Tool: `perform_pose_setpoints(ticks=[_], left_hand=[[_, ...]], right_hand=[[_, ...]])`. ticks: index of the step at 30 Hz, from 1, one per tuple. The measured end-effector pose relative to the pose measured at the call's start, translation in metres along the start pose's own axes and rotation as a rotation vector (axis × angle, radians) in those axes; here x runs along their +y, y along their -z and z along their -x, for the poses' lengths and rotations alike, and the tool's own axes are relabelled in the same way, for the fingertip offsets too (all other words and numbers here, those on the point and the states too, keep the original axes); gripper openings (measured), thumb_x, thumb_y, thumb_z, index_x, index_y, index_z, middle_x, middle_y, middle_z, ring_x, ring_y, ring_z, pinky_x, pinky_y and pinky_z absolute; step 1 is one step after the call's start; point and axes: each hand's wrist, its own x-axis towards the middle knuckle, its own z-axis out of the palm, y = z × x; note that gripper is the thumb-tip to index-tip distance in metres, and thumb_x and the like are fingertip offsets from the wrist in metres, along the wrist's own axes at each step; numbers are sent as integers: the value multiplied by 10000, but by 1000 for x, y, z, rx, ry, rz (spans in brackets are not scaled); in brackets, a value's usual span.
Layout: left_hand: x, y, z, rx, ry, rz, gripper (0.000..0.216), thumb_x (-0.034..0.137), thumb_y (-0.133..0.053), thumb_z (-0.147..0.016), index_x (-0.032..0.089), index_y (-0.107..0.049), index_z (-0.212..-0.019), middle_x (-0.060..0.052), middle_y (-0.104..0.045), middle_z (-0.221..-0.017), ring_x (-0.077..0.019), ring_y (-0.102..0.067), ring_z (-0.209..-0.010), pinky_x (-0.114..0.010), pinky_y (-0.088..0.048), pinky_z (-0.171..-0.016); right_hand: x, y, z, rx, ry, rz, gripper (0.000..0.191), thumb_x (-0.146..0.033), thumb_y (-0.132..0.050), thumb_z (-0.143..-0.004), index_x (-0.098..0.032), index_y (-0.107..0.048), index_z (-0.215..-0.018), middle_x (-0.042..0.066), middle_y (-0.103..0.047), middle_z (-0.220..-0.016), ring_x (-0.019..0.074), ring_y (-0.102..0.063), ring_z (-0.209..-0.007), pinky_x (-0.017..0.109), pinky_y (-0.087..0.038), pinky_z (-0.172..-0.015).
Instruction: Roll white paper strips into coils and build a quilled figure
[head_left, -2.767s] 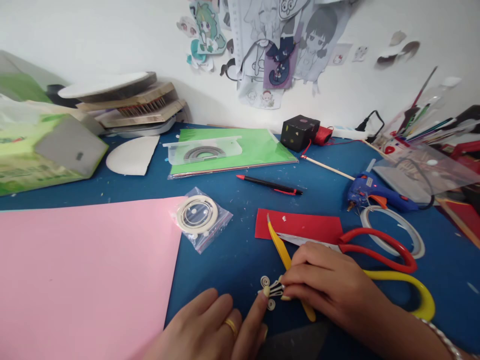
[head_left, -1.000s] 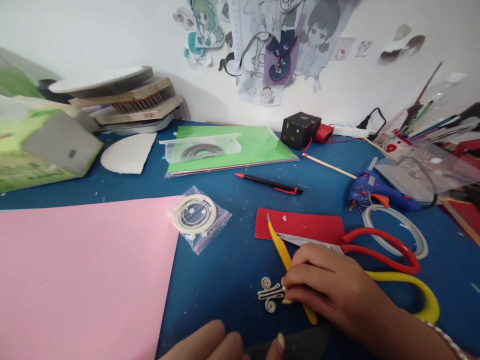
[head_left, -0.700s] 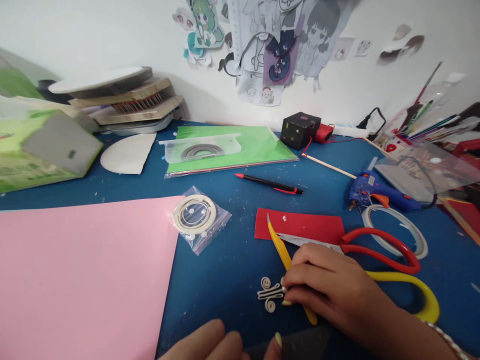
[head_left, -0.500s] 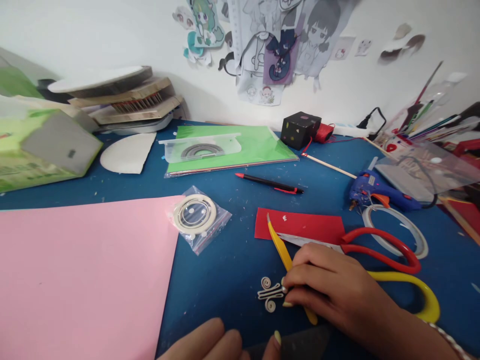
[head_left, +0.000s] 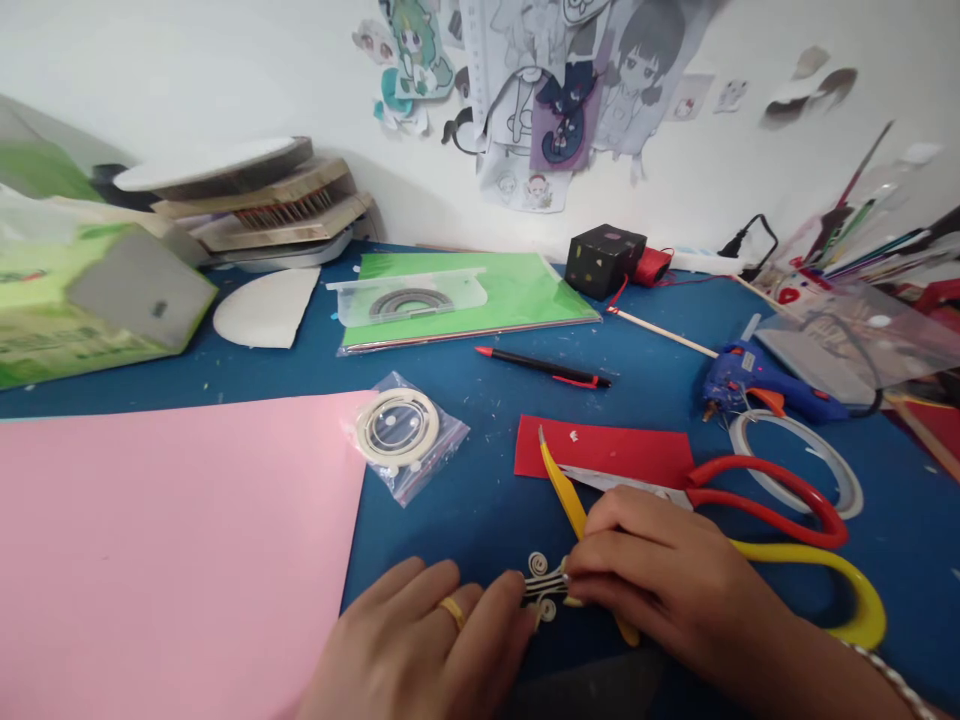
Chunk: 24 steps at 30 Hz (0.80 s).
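Observation:
A small off-white piece of quilled paper [head_left: 544,585], made of looped strips with a spiral coil at top and bottom, lies low in the middle of the blue table. My left hand [head_left: 424,645], with a yellow ring, pinches its left end between thumb and forefinger. At the other end my right hand [head_left: 660,565] closes its fingertips on the piece, hiding that tip. Under the right hand slant yellow tweezers [head_left: 564,487]. Scissors [head_left: 772,497] with one red and one yellow handle lie behind and beneath the same hand. A dark flat strip [head_left: 592,685] lies at the bottom edge.
Pink paper [head_left: 172,540] covers the left side, overlapped by a bag of paper rings [head_left: 397,428]. Beyond are a red card [head_left: 622,445], a pen [head_left: 541,367] and green sheets [head_left: 517,285]. A blue glue gun [head_left: 772,385] and tape roll [head_left: 844,480] lie right.
My left hand has come up from the bottom edge and taken hold of the quilled paper's left end. The right hand stays on its right end. The view has shifted slightly.

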Motion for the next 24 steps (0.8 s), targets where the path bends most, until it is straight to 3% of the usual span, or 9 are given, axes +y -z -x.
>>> perform_pose_setpoints(ticks=[6, 24], left_hand=[[0, -9, 1, -17, 137, 82, 198, 246, -376, -878, 180, -561, -856, 33, -560, -440, -166, -546, -375, -277, -441, -359], [2, -13, 2, -32, 162, 188, 187, 238, -396, -881, 216, -569, -816, 43, -557, -480, -117, -545, -424, -204, -406, -429]], right_hand=[[-1, 0, 1, 6, 2, -12, 80, -187, -518, -828, -194, -591, -797, -4, -555, -752, 107, -495, -687, 223, -374, -587], [-2, -3, 2, -18, 12, -23, 61, -195, -519, -835, -197, -580, -829, -12, -546, -766, 94, -489, -698, 210, -370, -601]])
